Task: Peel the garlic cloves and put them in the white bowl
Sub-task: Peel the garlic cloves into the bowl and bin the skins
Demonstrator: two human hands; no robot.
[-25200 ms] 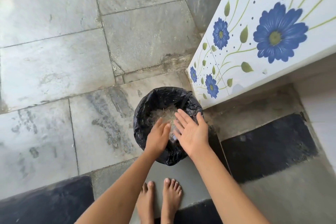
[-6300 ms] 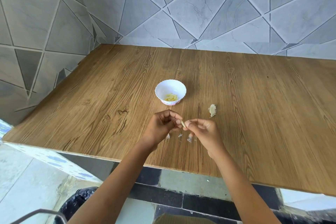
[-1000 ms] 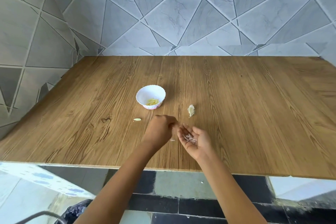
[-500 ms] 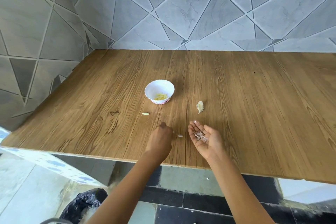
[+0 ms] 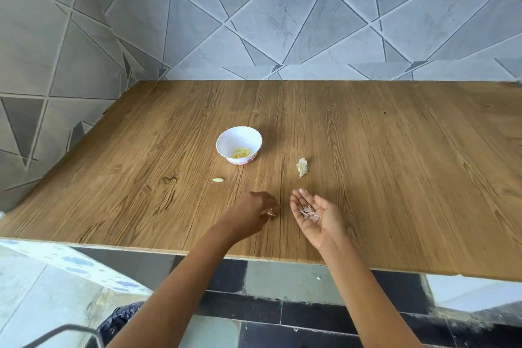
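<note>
— Cupped palm-up, our right hand (image 5: 319, 217) lies slack with a few papery skins (image 5: 308, 211) in it; our left hand (image 5: 248, 216) curls its fingertips down at one more scrap (image 5: 270, 213) on the table (image 5: 395, 178); we cannot tell whether it has hold of it.
— And our garlic?
— Peeled cloves (image 5: 241, 152) sit in the white bowl (image 5: 226, 140); one bare clove (image 5: 218, 180) lies loose near it on the left; an unpeeled piece (image 5: 302, 167) lies apart on the right.
— Around us?
— Wood-grain top set into a corner of grey walls (image 5: 282, 22) tiled in triangles; below its near edge we see dark and grey floor tiles (image 5: 268, 277) and a black bin bag (image 5: 124, 316).
</note>
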